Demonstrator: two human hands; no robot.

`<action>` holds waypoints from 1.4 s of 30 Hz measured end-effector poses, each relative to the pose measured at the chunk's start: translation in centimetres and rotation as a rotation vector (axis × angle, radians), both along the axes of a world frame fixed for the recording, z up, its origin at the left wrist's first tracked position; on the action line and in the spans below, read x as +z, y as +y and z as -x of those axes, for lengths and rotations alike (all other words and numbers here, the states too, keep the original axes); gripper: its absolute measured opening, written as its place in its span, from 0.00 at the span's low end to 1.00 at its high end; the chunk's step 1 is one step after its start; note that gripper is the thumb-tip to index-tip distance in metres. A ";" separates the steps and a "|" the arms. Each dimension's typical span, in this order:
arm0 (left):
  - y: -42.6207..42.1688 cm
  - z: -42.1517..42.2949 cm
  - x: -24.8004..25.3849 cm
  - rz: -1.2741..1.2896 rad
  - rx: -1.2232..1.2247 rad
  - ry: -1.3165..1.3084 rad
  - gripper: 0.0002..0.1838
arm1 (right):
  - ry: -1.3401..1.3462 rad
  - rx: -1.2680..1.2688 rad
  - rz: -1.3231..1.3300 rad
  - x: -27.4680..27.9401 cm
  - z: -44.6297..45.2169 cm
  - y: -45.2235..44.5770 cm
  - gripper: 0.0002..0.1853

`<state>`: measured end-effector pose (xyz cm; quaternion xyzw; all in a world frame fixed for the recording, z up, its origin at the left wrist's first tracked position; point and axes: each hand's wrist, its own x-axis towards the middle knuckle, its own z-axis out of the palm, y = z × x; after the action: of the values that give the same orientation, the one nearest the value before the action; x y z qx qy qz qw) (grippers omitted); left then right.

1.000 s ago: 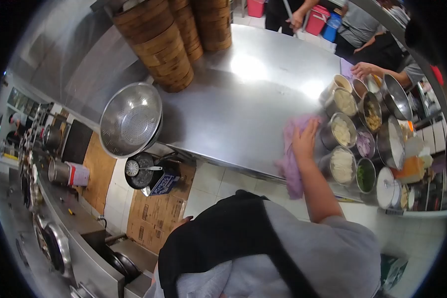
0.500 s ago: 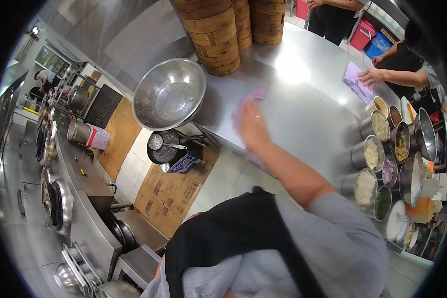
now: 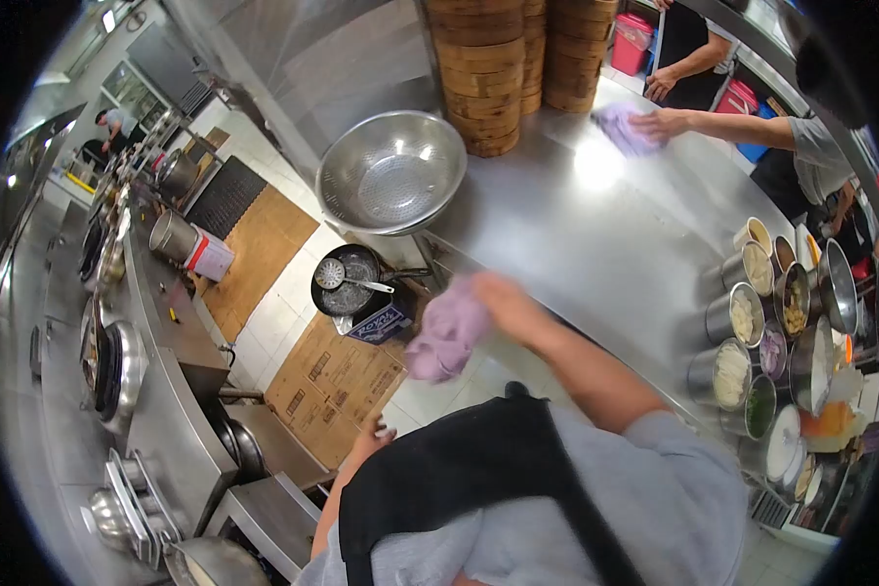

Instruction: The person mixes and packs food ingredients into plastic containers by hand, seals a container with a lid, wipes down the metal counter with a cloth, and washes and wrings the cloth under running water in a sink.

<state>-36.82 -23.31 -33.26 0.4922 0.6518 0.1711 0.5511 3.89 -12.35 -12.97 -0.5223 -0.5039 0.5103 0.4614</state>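
A crumpled light-purple cloth (image 3: 447,334) hangs from my right hand (image 3: 493,301), whose fingers are closed on it. That hand is at the near edge of the steel table (image 3: 595,244), and the cloth is out over the floor. My left hand (image 3: 373,432) is low beside my body, above the flattened cardboard on the floor. Its fingers look apart and loosely bent, with nothing seen in them. A large steel colander (image 3: 392,176) rests at the table's left corner, beyond the cloth.
Tall bamboo steamer stacks (image 3: 476,78) stand at the table's back. Across it, a co-worker's hand (image 3: 662,125) presses another purple cloth (image 3: 627,129). Steel containers of ingredients (image 3: 730,376) crowd the right end. A wok with a skimmer (image 3: 334,273) sits low at the left, near the stoves.
My right hand has drawn the cloth off the tabletop toward me, past the near edge. My left hand has come into view. The co-worker's cloth has moved farther back along the table.
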 end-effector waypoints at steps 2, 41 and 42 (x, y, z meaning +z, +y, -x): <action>3.3 -2.9 7.2 -0.106 -0.092 0.073 0.36 | 0.040 -0.130 -0.126 4.7 -2.9 -1.9 0.13; 17.9 1.0 18.9 0.110 0.562 -0.728 0.25 | -1.153 -0.146 -0.217 -3.5 2.9 22.4 0.43; 18.8 1.1 19.2 0.197 0.599 -0.684 0.22 | -1.160 -0.215 -0.191 -3.1 3.7 24.4 0.40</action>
<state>-37.88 -4.53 -14.03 0.1429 0.5593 0.4125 0.7047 0.15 12.07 -16.08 -0.7199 -0.6617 0.0444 0.2050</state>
